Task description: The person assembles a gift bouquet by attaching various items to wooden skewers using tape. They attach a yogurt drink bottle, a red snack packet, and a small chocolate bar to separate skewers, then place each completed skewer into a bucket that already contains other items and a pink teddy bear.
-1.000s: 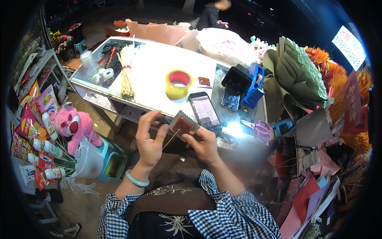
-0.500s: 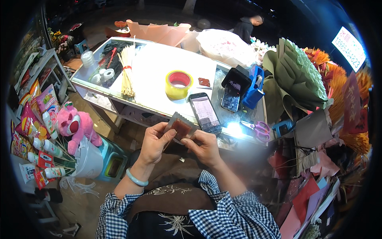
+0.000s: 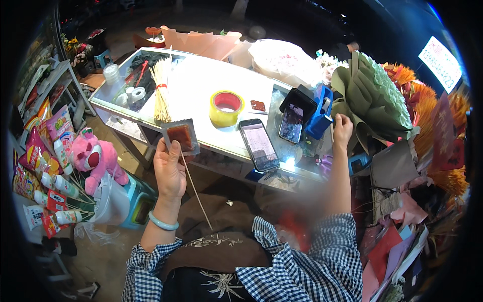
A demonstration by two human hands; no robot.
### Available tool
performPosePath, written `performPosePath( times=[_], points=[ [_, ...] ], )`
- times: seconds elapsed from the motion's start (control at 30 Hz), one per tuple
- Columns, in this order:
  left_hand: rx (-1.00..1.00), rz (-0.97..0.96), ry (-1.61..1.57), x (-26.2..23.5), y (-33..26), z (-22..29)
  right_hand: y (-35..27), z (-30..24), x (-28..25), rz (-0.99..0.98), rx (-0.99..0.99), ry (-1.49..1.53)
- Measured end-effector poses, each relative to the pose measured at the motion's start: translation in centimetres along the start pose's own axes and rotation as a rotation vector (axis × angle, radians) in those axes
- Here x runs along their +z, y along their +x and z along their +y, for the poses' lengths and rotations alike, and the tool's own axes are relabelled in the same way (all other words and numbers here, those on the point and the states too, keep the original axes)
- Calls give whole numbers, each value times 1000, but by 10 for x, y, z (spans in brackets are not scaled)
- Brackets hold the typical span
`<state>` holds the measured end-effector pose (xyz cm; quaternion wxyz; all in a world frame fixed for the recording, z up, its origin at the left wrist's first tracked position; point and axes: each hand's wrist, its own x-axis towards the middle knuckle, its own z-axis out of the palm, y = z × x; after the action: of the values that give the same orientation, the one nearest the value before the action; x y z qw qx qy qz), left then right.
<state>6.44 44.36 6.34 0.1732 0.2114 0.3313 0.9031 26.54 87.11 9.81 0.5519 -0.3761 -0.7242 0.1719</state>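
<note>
While the left hand grips a small clear packet and thin wooden stick in closed fingers before the bench, the right hand, fingers curled, reaches beside the blue tape dispenser; whether it holds anything cannot be told.

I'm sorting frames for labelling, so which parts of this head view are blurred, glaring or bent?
Head view: the right forearm is smeared by motion blur, while the left hand and its packet on a stick stay sharp; the white table top is blown out by glare; straight table edges bow near the rim, and the corners are black.
</note>
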Motion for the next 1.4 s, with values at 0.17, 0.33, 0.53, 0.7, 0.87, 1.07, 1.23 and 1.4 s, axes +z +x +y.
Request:
performPosePath(
  times=[0.17, 0.33, 0.53, 0.7, 0.87, 1.07, 1.23, 1.4],
  points=[
    [-28, 67, -6, 0, 2, 0, 18, 24, 15, -435, 781, 252],
    [-115, 72, -38, 0, -1, -3, 8, 11, 3, -247, 587, 499],
    [-234, -33, -86, -2, 2, -6, -28, 1, -12, -54, 555, 907],
    [-313, -62, -112, -1, 3, -10, -36, 38, -13, -318, 509, 487],
    [-350, -21, -124, -6, 1, -11, -36, 45, -12, -443, 411, -39],
    [-279, 27, -204, -7, 4, -15, -84, -69, -25, -502, 234, 360],
    [-239, 39, -245, 8, 1, -23, -189, -183, 6, -848, 527, 813],
    [-207, 87, -239, 17, -7, -21, -241, -238, 46, -1017, 762, 1178]
  ],
)
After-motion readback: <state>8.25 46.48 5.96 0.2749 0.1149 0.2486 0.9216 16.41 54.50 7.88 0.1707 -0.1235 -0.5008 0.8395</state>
